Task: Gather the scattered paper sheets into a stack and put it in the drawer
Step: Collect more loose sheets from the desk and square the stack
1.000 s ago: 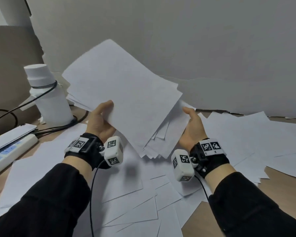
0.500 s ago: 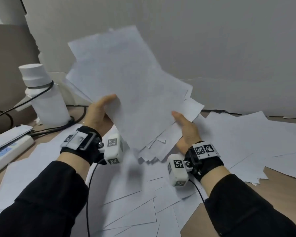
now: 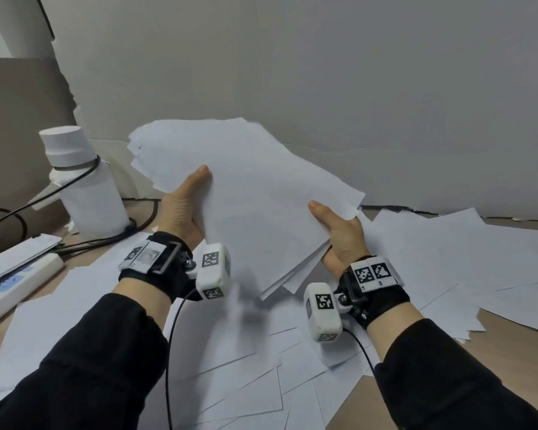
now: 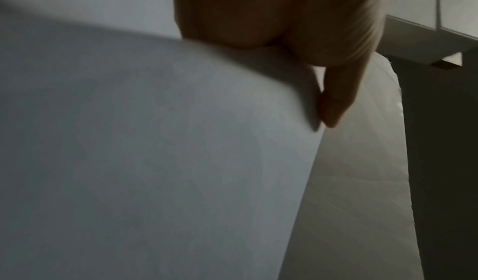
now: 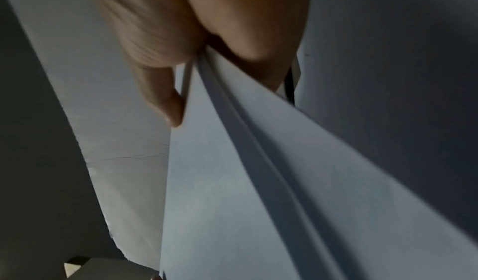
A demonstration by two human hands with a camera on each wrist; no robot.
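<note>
White paper stack (image 3: 249,193) hangs between both hands: left hand (image 3: 184,209) grips its left edge, right hand (image 3: 339,231) its right; loose sheets (image 3: 230,367) lie beneath.

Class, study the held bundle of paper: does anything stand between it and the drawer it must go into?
That cannot be judged: no drawer shows in any view. Both the left hand and the right hand grip the paper stack directly, with nothing between. Loose sheets lie on the desk below.
</note>
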